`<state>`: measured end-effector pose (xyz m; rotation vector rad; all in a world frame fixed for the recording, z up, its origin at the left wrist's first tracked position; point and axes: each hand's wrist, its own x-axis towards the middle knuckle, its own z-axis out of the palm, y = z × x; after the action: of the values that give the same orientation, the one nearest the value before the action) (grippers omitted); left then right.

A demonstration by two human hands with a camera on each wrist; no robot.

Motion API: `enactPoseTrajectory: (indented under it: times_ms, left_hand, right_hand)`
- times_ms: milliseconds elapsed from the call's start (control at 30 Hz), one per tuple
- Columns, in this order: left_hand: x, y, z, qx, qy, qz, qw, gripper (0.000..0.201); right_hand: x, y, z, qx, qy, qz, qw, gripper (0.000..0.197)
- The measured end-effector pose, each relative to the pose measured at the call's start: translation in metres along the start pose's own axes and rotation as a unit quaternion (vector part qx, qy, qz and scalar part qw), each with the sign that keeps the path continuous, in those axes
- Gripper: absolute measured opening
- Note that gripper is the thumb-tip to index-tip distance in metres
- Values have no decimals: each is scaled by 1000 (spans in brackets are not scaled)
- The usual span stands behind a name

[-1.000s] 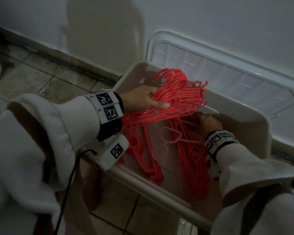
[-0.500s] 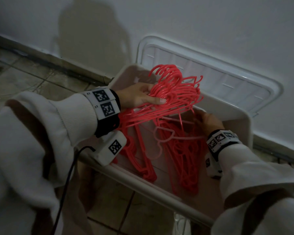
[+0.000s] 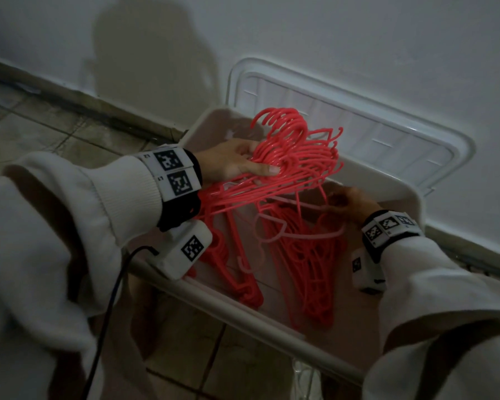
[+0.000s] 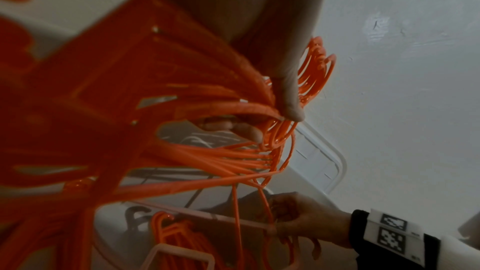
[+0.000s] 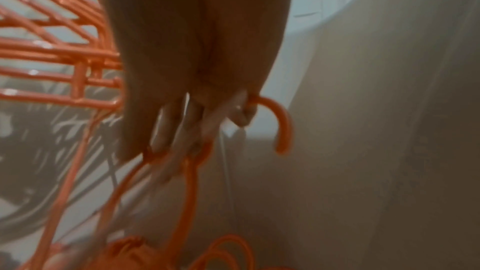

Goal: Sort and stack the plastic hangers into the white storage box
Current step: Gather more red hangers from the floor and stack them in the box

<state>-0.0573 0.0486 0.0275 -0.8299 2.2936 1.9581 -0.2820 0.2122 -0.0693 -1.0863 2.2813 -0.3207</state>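
A white storage box [image 3: 243, 312] stands on the floor by the wall. My left hand [image 3: 251, 164] holds a fanned bundle of red plastic hangers [image 3: 298, 157] over the box's far left part, thumb on top and fingers beneath; the left wrist view shows that thumb [image 4: 288, 98] pressing the bundle [image 4: 207, 151]. My right hand [image 3: 347, 202] is inside the box at the far right. Its fingers [image 5: 197, 126] curl round the neck of a red hanger, whose hook [image 5: 283, 122] sticks out beside them. More red hangers [image 3: 306, 269] and a pale pink hanger [image 3: 272, 226] lie in the box.
The box's white lid [image 3: 358, 131] leans against the wall behind it. A tiled floor [image 3: 55, 131] spreads to the left and in front. A black cable [image 3: 107, 313] hangs from my left wrist unit across the box's near rim.
Both hands keep their holds over the box. The head view has drifted, so the box sits a little more to the left in the picture.
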Motion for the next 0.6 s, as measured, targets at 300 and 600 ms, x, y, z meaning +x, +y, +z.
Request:
enactPoseTrajectory:
  times_ms: [300,600]
  left_hand:
    - [2,0,0,43,-5,-2,999,32]
    - [4,1,4,39,-20,9,999,34]
  right_hand:
    - [-5,13,-10,113,-48,34,992,31]
    - [-5,14,-12,225,-15,39,973,36]
